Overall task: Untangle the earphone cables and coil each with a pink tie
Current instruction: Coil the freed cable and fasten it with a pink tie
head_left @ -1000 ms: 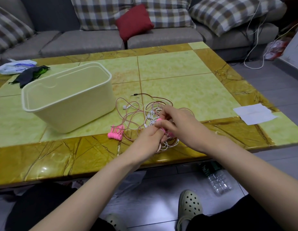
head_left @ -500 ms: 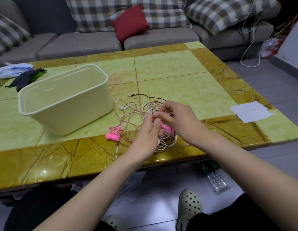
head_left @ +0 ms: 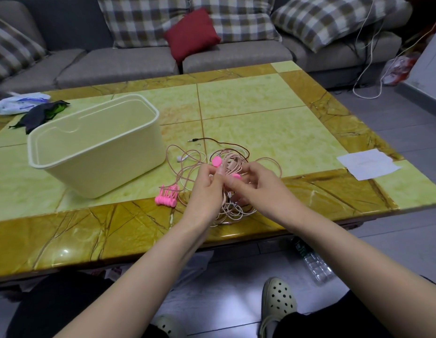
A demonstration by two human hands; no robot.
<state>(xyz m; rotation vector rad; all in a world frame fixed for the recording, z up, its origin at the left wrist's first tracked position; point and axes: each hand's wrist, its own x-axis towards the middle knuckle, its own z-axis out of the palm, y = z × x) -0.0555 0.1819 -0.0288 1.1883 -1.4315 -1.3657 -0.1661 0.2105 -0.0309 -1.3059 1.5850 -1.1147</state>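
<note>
A tangle of pale pink earphone cables (head_left: pixel 187 162) lies on the table near its front edge, with a dark cable and jack plug (head_left: pixel 193 140) trailing behind it. My left hand (head_left: pixel 206 191) and my right hand (head_left: pixel 258 189) meet over the tangle and hold a coiled bundle of cable (head_left: pixel 230 164) upright between them. A pink tie (head_left: pixel 216 161) is wrapped round that bundle; one round end shows at the top and the other sits by my right thumb. Both hands pinch the bundle and tie. Spare pink ties (head_left: pixel 167 197) lie in a heap to the left.
A cream plastic tub (head_left: pixel 95 145) stands on the left of the green and yellow tiled table (head_left: pixel 260 111). A white paper (head_left: pixel 368 163) lies at the right edge. A plastic bag (head_left: pixel 19 106) and dark cloth (head_left: pixel 41 113) sit far left. A sofa with cushions is behind.
The coiled bundle has been lifted more upright between my hands, and one round end of the pink tie has come up above the fingers. My left hand has slid a little higher.
</note>
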